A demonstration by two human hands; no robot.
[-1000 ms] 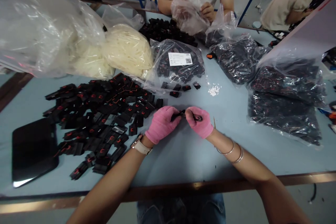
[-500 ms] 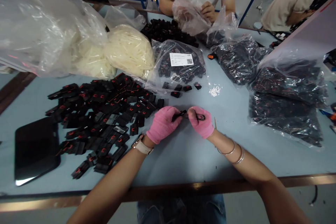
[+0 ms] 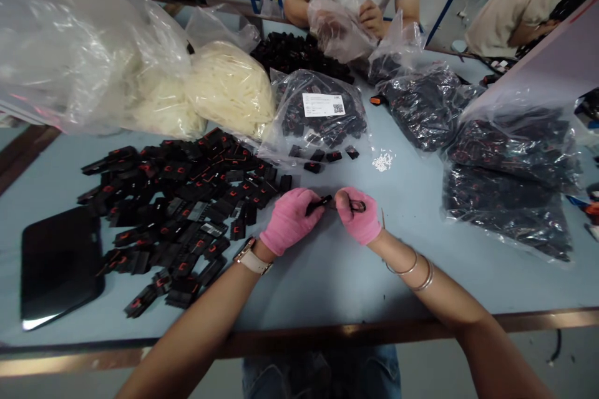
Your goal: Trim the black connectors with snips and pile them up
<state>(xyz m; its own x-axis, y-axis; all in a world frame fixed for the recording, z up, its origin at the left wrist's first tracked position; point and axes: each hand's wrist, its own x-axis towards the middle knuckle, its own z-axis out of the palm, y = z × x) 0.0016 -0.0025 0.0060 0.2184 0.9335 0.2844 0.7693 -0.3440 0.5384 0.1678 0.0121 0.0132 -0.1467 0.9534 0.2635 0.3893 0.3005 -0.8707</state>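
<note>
My left hand [image 3: 291,219], in a pink glove, is closed on a small black plastic connector housing [image 3: 322,202]. Across a narrow gap, my right hand [image 3: 358,217], also gloved in pink, is closed on dark tweezers [image 3: 359,206]; their bowed rear end sticks out beside the thumb. The thin tip points at the housing, but whether it touches is too small to tell. To the left of my hands spreads a heap of black connector housings [image 3: 187,199] with red-orange parts. Small white pieces [image 3: 384,161] lie in a little pile beyond my right hand.
A black tablet-like device [image 3: 60,268] lies at left. Behind the heap stand bags of cream-coloured parts [image 3: 231,84] and a labelled bag of black parts [image 3: 322,128]. More filled bags [image 3: 510,199] line the right. Across the table, a person's hand [image 3: 372,17] holds a plastic bag.
My hands hold nearly the same pose, with the housing and tweezers still in them. The view has shifted slightly, and the hand at the top left has moved a little right.
</note>
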